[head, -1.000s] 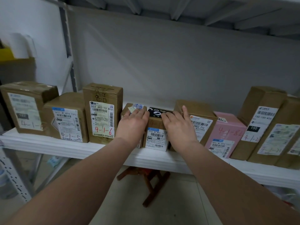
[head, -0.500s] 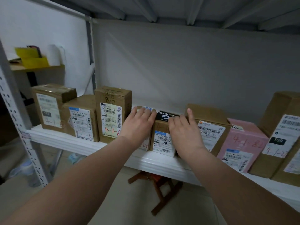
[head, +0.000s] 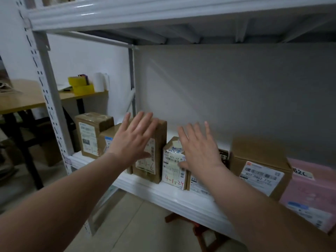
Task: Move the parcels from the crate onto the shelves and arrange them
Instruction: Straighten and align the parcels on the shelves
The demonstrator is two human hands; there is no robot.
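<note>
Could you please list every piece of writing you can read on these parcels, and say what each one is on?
"4-1-6": red handwriting, label of the tall box.
"4-1-24": red handwriting, label of the small box.
"4-1-": red handwriting, leftmost box; the rest is hidden.
Printed label text and the sticker on the pink parcel: too blurred to read.

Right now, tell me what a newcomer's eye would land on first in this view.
The left hand and right hand, fingers spread open, fill mid-frame before a row of brown cardboard parcels. These stand on the white metal shelf, red handwritten codes marking the tall brown box and the small white-labelled box beside it. A pink parcel sits at the far right.
</note>
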